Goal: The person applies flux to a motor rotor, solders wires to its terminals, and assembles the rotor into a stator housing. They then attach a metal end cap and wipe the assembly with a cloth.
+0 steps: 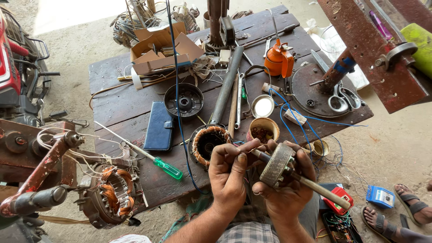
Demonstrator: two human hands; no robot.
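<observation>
**A:** Looking down from the head camera, what boxes and packs do you see?

**B:** A torn brown cardboard box (pixel 161 48) sits at the far side of the dark wooden table (pixel 117 105), with its flaps open and bits of metal inside; a flat blue case (pixel 159 125) lies shut nearer the middle; a small blue box (pixel 380 196) and a small red box (pixel 338 200) lie low on the right, by a sandalled foot (pixel 410 206).

**A:** And the cups and pots?

**B:** A round tan cup (pixel 263 129) stands just past the hands, with small dark red bits in it; a shiny tin lid (pixel 262 106) lies behind it; an orange oil can (pixel 279 58) with a long thin spout stands farther back; a black round dish (pixel 183 100) sits in the middle of the table.

**A:** What do the hands do?

**B:** The right hand (pixel 288 191) is wrapped tight around a grey round motor part (pixel 275 164) on a long rod; it is held up in front of the table edge; the left hand (pixel 229 173) has its fingers pinched together on the near end of the rod.

**A:** What lies close by?

**B:** A coil ring (pixel 208 141) with copper wire lies just behind the left hand; a green-handled screwdriver (pixel 155 158) lies to the left; blue wire (pixel 292 119) runs across the table.
</observation>
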